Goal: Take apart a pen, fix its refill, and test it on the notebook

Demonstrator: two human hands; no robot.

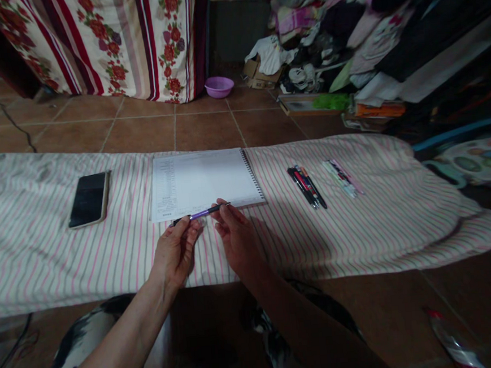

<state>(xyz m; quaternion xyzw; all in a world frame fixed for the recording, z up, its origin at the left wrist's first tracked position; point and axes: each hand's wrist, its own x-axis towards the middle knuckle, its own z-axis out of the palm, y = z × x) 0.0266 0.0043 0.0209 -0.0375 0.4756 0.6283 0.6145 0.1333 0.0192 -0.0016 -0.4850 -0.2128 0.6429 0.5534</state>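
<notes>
A purple and black pen is held level between both hands, above the front edge of an open spiral notebook. My left hand pinches its dark left end between thumb and fingers. At the other end, my right hand grips the black part near the tip. The notebook page looks blank. A printed sheet with small text and lines shows along its left side.
A phone lies to the left on the striped cloth. Several pens and a second group of pale pens lie to the right. Beyond are a purple basin, a floral curtain and piled clothes. A bottle is on the floor.
</notes>
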